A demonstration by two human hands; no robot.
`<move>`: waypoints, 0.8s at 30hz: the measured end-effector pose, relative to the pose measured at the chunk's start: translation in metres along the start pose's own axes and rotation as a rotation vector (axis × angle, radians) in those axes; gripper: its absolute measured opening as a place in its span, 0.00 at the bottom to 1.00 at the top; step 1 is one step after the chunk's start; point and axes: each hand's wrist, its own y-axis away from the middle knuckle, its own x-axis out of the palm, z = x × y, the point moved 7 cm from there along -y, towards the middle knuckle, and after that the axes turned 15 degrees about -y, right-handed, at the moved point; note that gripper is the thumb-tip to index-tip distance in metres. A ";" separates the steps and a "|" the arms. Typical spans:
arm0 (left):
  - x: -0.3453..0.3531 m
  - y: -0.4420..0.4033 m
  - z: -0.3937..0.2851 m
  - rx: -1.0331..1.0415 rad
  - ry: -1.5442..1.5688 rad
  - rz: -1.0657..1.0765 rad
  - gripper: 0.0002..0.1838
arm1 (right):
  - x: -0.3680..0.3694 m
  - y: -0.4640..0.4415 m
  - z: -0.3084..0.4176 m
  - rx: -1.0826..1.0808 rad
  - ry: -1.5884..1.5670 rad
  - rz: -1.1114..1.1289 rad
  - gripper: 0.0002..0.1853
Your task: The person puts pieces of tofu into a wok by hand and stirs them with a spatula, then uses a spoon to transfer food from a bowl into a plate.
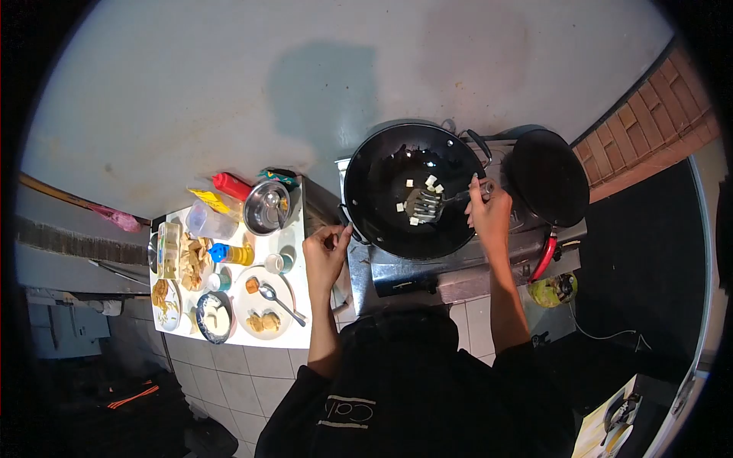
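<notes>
A black wok (382, 217) stands on the stove in front of me. My left hand (327, 248) is closed at the wok's left loop handle, with fingertips against it. My right hand (490, 214) is closed around the handle of a slotted spatula (429, 204), whose metal head rests low inside the wok. Several small white cubes (431, 182) lie on the wok's dark bottom, around the spatula head. The exact kind of the cubes cannot be made out.
A black frying pan (546, 179) with a red handle sits right of the wok on the stove (450, 276). At left, a white table (299, 309) carries a steel bowl (263, 217), a blue-capped yellow bottle (233, 254), a plate (243, 311) with a spoon, and several other dishes.
</notes>
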 end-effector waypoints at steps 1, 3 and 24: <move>-0.001 0.000 0.000 0.000 0.001 -0.001 0.15 | -0.001 0.000 0.002 0.003 0.012 -0.009 0.19; -0.001 0.000 -0.002 -0.005 -0.009 0.003 0.15 | -0.001 0.000 0.005 0.015 -0.026 -0.019 0.18; 0.000 0.000 0.003 0.000 0.006 -0.001 0.13 | 0.014 -0.007 -0.002 0.000 -0.089 0.059 0.14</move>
